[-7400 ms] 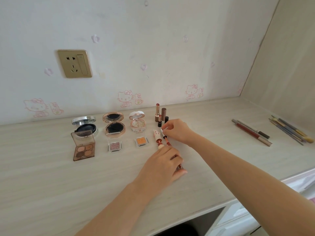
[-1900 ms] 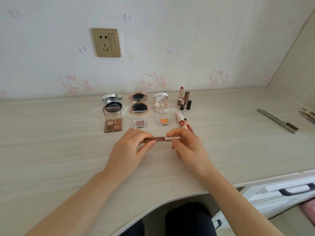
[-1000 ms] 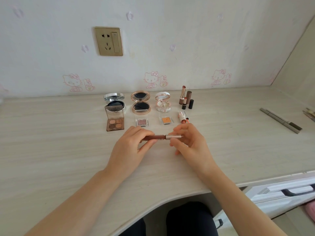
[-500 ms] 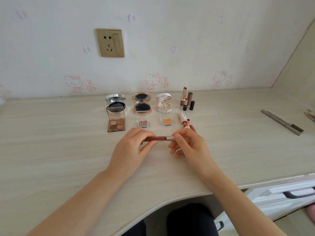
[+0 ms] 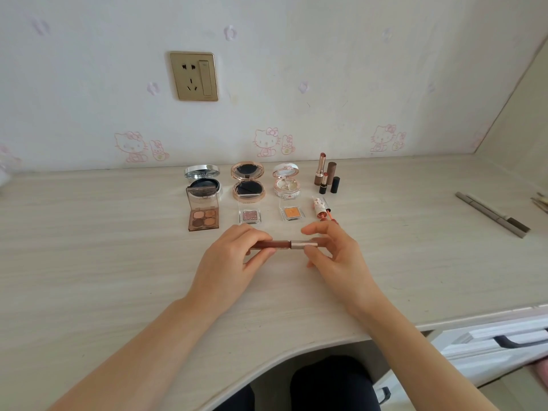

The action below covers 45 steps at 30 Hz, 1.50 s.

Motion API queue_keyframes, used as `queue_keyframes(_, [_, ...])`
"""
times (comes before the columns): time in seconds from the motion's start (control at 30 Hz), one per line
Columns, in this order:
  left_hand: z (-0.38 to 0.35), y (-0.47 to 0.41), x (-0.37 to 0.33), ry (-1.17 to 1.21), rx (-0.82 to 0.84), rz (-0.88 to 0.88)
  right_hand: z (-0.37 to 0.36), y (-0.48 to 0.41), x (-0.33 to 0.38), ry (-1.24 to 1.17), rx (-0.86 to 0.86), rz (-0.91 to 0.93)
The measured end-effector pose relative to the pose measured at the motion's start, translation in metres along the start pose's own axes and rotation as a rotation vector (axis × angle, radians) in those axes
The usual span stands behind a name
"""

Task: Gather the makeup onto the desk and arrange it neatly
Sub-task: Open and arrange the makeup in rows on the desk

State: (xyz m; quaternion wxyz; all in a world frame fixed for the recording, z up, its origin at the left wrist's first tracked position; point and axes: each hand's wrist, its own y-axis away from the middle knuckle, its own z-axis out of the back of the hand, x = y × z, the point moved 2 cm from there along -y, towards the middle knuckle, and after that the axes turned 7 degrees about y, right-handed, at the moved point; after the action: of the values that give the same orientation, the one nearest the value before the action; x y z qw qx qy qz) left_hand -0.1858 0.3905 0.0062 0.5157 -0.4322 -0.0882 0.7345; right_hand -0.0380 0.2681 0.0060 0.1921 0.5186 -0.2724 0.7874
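Note:
I hold a brown lip gloss tube (image 5: pixel 277 244) level over the desk (image 5: pixel 89 262). My left hand (image 5: pixel 228 262) grips its dark body, and my right hand (image 5: pixel 335 256) pinches its silver cap. Behind it, open compacts (image 5: pixel 247 180) stand in a row near the wall. In front of them lie an eyeshadow quad (image 5: pixel 203 216) and two small single shadows (image 5: pixel 250 216). Lipsticks (image 5: pixel 326 176) stand at the row's right end, with a small patterned gloss (image 5: pixel 319 207) lying in front of them.
Grey makeup pencils (image 5: pixel 492 215) lie at the far right of the desk, with brushes (image 5: pixel 539 201) at the frame edge. A wall socket (image 5: pixel 194 76) sits above the desk. A white drawer unit (image 5: pixel 498 342) stands at the lower right.
Both hands have kept hold of the tube in about the same place. My right fingers have shifted on the silver cap and the index finger now sticks out.

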Motion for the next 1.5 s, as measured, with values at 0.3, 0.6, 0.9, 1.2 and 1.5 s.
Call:
queue_keyframes(0.3, [0.0,-0.001,0.0,0.005,-0.003,0.012,-0.004,0.0,-0.001,-0.014,-0.014,-0.1])
queue_keyframes(0.6, [-0.002,0.001,-0.004,0.068,0.032,0.003,0.005,0.004,0.01,-0.132,-0.097,0.001])
queue_keyframes(0.9, [-0.003,0.002,-0.026,0.166,0.054,-0.024,0.045,0.002,0.023,-0.141,-0.204,-0.006])
queue_keyframes(1.2, [-0.019,-0.002,-0.047,0.101,0.212,-0.146,0.088,-0.01,0.008,-0.128,-0.242,-0.115])
queue_keyframes(1.5, [-0.074,-0.028,-0.087,-0.011,0.286,-0.323,0.123,-0.048,0.007,0.025,-0.237,-0.122])
